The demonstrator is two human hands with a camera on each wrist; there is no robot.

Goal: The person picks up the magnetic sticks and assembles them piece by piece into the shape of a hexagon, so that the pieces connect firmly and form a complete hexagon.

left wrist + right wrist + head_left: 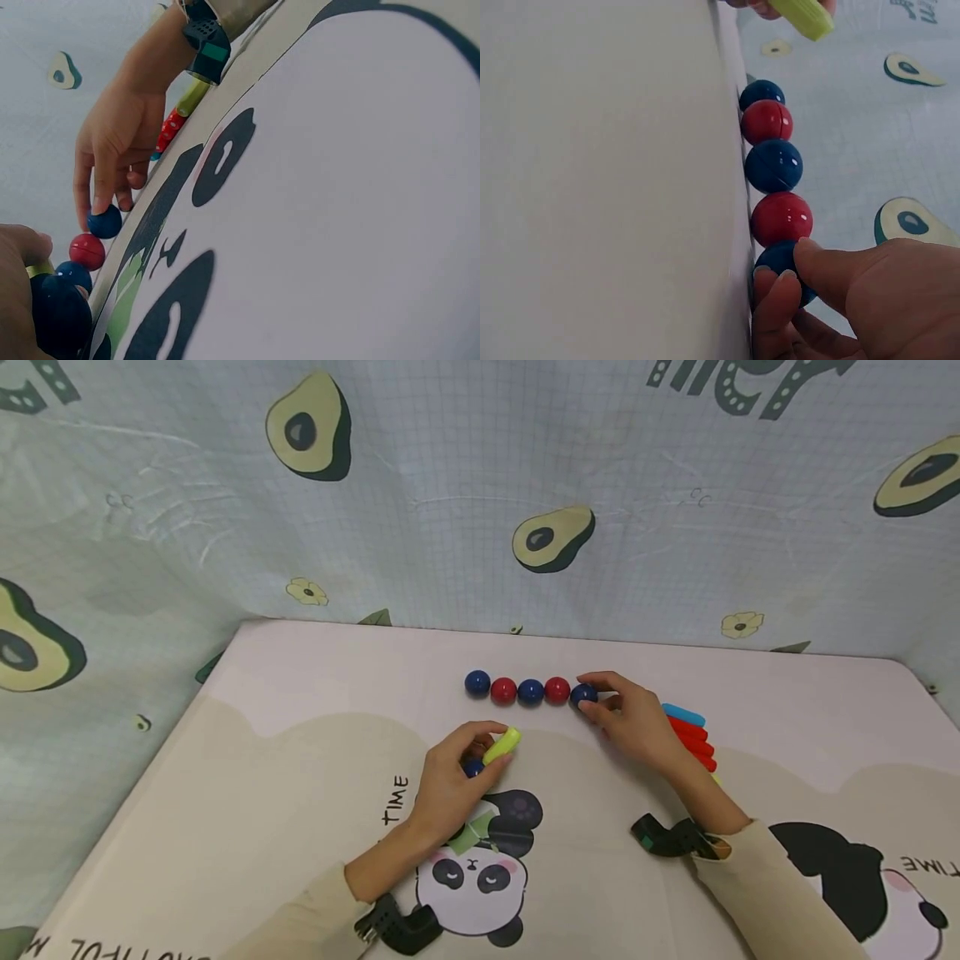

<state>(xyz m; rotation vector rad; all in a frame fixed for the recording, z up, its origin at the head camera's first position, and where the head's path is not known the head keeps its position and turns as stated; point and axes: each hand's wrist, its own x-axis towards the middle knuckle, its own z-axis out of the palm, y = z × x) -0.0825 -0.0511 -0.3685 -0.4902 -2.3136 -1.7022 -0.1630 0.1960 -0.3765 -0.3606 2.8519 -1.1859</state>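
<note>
On the table a row of balls alternates blue and red: a blue ball [477, 683] at the left end, a red ball [503, 692], a blue ball [531, 692], a red ball [557, 690] and a blue ball [777, 259] at the right end. My right hand [633, 718] pinches that right-end ball between thumb and fingers. Nearer the front, my left hand [457, 777] holds a yellow-green stick [502, 746] between thumb and forefinger, tilted up to the right. Another blue ball [60, 315] sits within the same hand, partly hidden by its fingers.
Beside my right wrist lie a light blue stick [683, 714] and several red sticks [693, 739], partly covered by the forearm. A printed cloth [450, 460] hangs behind the table [315, 668]. Black cameras are strapped to both wrists.
</note>
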